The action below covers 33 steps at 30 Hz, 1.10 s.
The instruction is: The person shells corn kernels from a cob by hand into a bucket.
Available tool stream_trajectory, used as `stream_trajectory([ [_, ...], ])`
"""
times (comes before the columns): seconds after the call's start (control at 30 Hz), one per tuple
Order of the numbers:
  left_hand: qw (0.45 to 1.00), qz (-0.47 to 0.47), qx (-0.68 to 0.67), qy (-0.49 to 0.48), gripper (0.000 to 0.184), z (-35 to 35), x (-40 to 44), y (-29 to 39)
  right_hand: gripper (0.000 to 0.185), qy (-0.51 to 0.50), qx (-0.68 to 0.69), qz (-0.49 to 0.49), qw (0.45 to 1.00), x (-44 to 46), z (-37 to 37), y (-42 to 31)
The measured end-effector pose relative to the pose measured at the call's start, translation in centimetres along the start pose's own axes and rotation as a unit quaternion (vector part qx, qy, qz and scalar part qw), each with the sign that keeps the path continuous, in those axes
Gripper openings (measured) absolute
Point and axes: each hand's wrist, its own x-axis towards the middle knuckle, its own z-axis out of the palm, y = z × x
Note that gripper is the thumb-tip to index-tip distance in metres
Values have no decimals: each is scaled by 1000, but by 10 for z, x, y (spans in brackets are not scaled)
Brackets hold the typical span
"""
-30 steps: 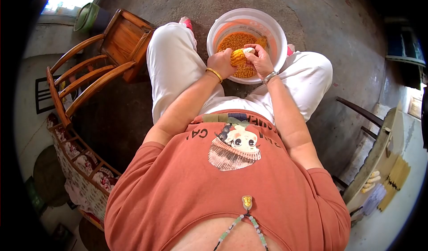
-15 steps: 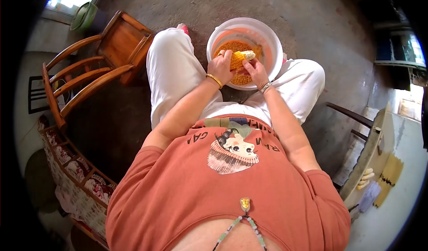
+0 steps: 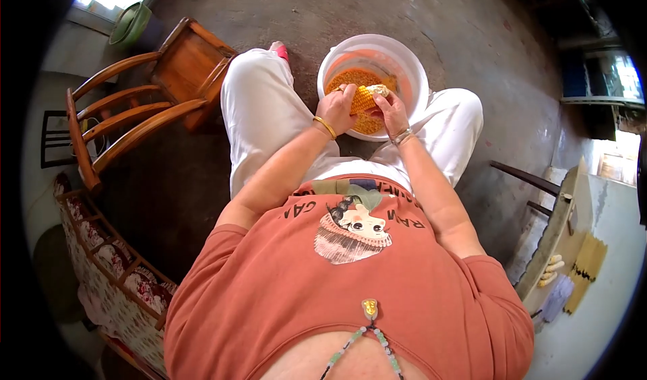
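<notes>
A corn cob (image 3: 363,101) is held over a white bucket (image 3: 419,66); its yellow kernels cover the left part, while the right end is pale and stripped. My left hand (image 3: 336,109), with a gold bangle at the wrist, wraps round the kernel-covered end. At the pale end, my right hand (image 3: 393,113) grips the cob with thumb and fingers closed against it; some fingertips are hidden. Loose corn kernels (image 3: 369,125) lie in the bucket below, partly covered by the hands.
The bucket stands on a concrete floor (image 3: 323,9) between my knees. To the left is a wooden chair (image 3: 178,76), with a green container (image 3: 130,26) behind it. A patterned cloth (image 3: 114,296) hangs at lower left. Several pale cobs (image 3: 552,271) lie on the right.
The cob and both hands have shifted slightly down in view, as has the bucket. My right thumb now sits higher on the pale end. Both hands keep hold.
</notes>
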Motion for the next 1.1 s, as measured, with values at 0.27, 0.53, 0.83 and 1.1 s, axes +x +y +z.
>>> stream_trajectory([
  [0.27,999,31,35,23,53,7,-6,-1,24,-30,-146,-169,974,17,-6,10],
  [0.53,983,-113,56,-132,52,0,-2,21,22,43,-286,-161,944,21,-12,8],
  [0.83,981,-80,45,-171,43,-5,29,43,27,-26,-224,-110,968,13,-33,-17],
  [1.1,985,-21,14,-169,49,-24,49,50,28,-54,-133,-108,984,6,-36,-44],
])
